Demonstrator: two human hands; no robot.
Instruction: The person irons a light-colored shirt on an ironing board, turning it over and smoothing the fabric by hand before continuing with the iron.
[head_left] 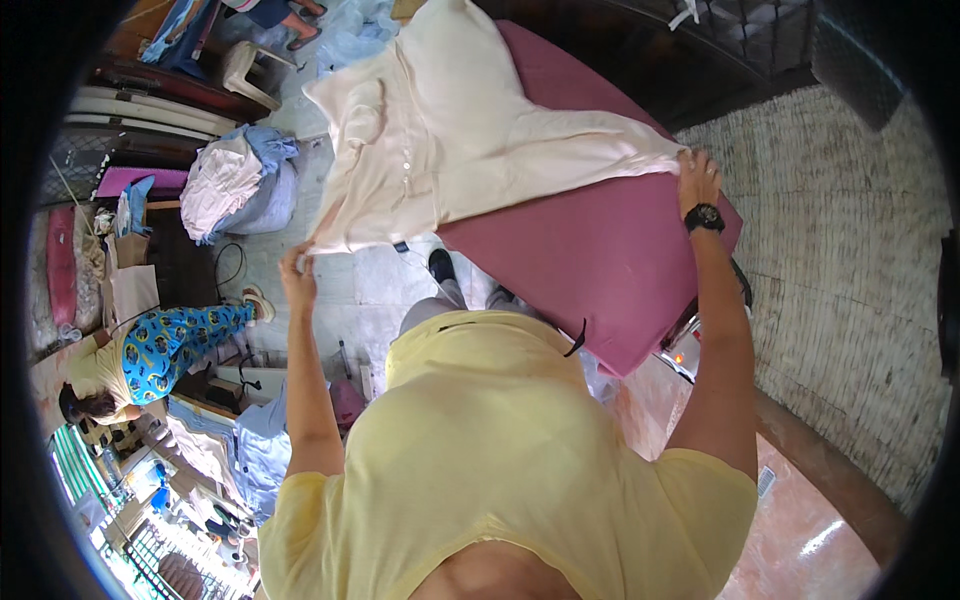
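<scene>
A pale cream button-up shirt (470, 130) lies across a maroon-covered ironing board (590, 260), its left part hanging past the board's edge. My left hand (297, 275) pinches the lower left corner of the cloth, off the board and above the floor. At the other side my right hand (699, 180), with a dark watch on the wrist, grips the end of a sleeve that is stretched along the board. The sleeve has some creases. Small buttons show down the shirt's front, between my two hands.
A device with an orange light (680, 358) sits beside the board's near right end, partly behind my right arm. A clothes pile (240, 185) lies on the floor to the left. Another person (165, 350) bends over farther left, near a white plastic stool (250, 75).
</scene>
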